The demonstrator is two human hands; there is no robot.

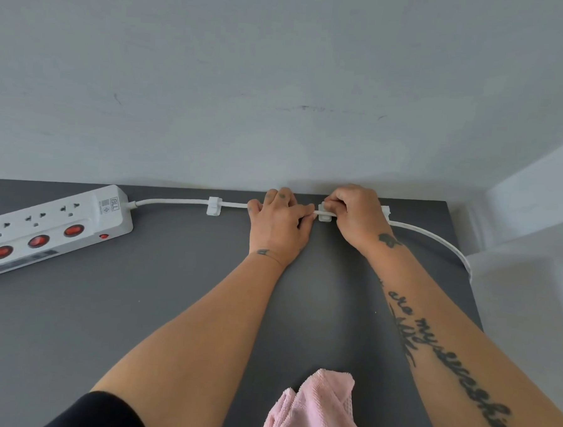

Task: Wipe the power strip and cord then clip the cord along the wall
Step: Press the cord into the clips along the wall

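Note:
A white power strip (49, 230) with three red switches lies at the left on the dark grey surface (171, 305). Its white cord (173, 201) runs right along the base of the wall and passes through a white clip (214, 206). My left hand (279, 226) grips the cord just right of that clip. My right hand (355, 217) pinches the cord at a second clip (325, 215), partly hidden under its fingers. A third clip (385, 210) peeks out behind the right hand. Past it the cord curves down over the right edge.
A crumpled pink cloth (315, 411) lies at the near edge between my forearms. The light grey wall (279, 99) rises directly behind the cord. A white ledge (534, 210) stands at the right beyond the surface's edge.

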